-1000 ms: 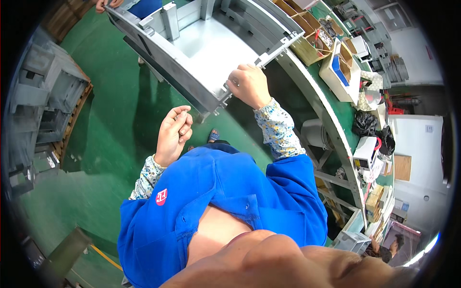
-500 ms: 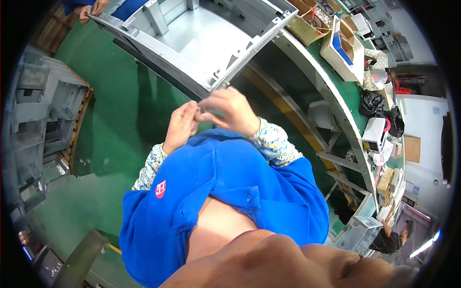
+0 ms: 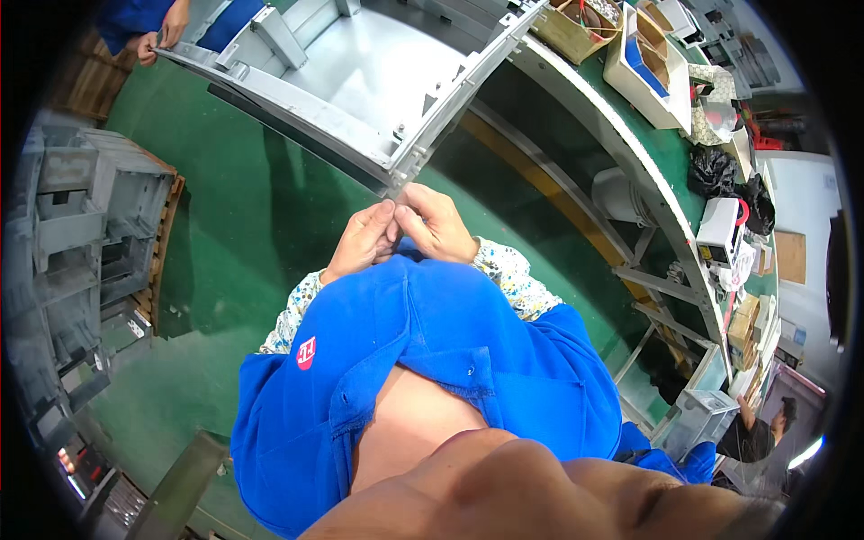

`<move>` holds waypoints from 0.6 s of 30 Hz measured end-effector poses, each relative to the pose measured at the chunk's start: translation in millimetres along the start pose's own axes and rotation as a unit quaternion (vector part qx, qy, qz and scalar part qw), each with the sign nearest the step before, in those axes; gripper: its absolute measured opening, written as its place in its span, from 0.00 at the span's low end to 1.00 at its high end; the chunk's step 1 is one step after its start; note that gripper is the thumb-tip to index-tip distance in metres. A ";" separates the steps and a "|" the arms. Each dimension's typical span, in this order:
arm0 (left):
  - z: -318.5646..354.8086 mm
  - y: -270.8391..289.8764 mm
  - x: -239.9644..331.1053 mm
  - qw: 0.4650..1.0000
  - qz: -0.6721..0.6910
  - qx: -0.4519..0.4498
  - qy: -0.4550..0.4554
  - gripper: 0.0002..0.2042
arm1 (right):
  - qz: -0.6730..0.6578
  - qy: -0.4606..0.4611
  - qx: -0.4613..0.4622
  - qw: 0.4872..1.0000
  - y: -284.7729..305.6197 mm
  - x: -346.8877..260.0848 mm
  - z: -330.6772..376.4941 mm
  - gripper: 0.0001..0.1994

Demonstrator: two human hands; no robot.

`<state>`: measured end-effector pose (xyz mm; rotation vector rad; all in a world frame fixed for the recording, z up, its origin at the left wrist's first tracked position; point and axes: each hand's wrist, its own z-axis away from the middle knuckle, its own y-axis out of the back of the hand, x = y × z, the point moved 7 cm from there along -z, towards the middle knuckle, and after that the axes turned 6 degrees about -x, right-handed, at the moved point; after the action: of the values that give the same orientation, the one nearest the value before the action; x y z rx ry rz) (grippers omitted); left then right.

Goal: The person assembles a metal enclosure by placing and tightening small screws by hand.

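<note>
My left hand [image 3: 362, 239] and my right hand [image 3: 438, 225] meet in front of my chest, closed, with thumbs and fingertips pressed together. Whatever they pinch is too small and hidden to name. Just beyond them is the near corner of a large grey sheet-metal case [image 3: 297, 115], open at the top, with a bright flat floor and upright brackets inside. My right fingertips are right by that corner; I cannot tell if they touch it. At the case's far left corner, a co-worker's hands [image 3: 162, 34] grip the edge.
A long workbench [image 3: 621, 135] curves along the right, bearing a white tray [image 3: 670, 112], cartons and black plastic bags [image 3: 714, 171]. Grey metal housings [image 3: 67, 220] are stacked on a wooden pallet [image 3: 160, 261] at left. Another person [image 3: 749, 434] is at far lower right.
My right hand has come down and in against my left, its fingers now closed. The case corner appears nearer to my hands. The co-worker's hands stay at the far edge.
</note>
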<state>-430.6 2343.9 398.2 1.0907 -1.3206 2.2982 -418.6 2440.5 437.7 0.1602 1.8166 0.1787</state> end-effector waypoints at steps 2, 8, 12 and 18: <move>0.3 -2.7 0.1 1.000 0.014 -0.005 -0.005 0.18 | -0.029 -0.024 0.036 0.999 -2.1 4.4 2.7 0.06; 7.7 -1.9 1.9 0.998 -0.013 0.037 -0.052 0.17 | 0.001 -0.062 0.154 0.986 13.6 18.3 15.9 0.08; 31.7 14.8 26.7 0.995 0.023 0.022 -0.092 0.17 | -0.041 -0.120 0.143 0.982 59.8 46.7 34.5 0.05; 20.7 0.9 13.1 0.987 -0.155 0.001 0.042 0.19 | 0.065 0.047 -0.053 0.995 2.1 -15.6 15.6 0.10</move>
<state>-430.1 2324.5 413.3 1.0998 -1.0355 2.0904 -399.5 2440.0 449.0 0.1980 1.8859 0.3798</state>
